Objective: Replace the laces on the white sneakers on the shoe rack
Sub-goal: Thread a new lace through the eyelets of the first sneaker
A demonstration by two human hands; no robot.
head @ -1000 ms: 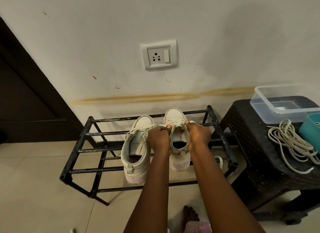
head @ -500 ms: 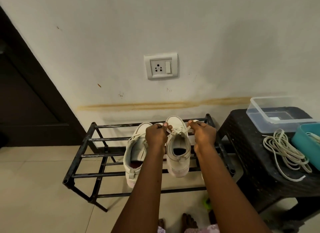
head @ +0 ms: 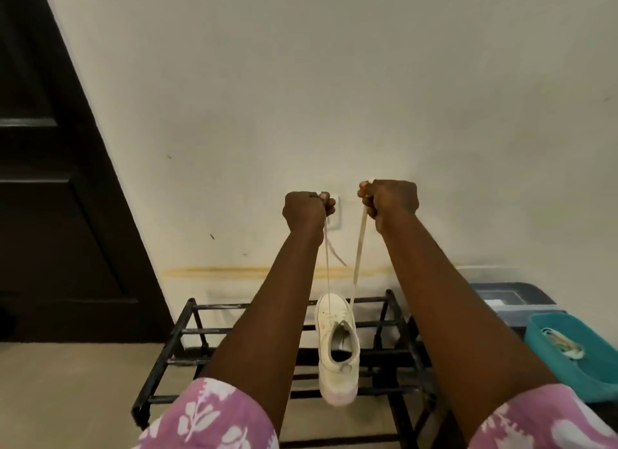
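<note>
Both our grips are up at mid-frame, curled into fists. The left grip point(head: 306, 211) pinches one end of the lace point(head: 359, 248) and the right grip point(head: 391, 201) pinches the other. Both strands run down to the sneaker point(head: 337, 345), lower centre between our forearms, over the rack point(head: 207, 331). We cannot tell whether it rests on the bars or hangs. Our forearms hide much of the rack, the left fist covers most of a socket point(head: 336, 214), and the tub point(head: 568, 358) is cut off at right.
</note>
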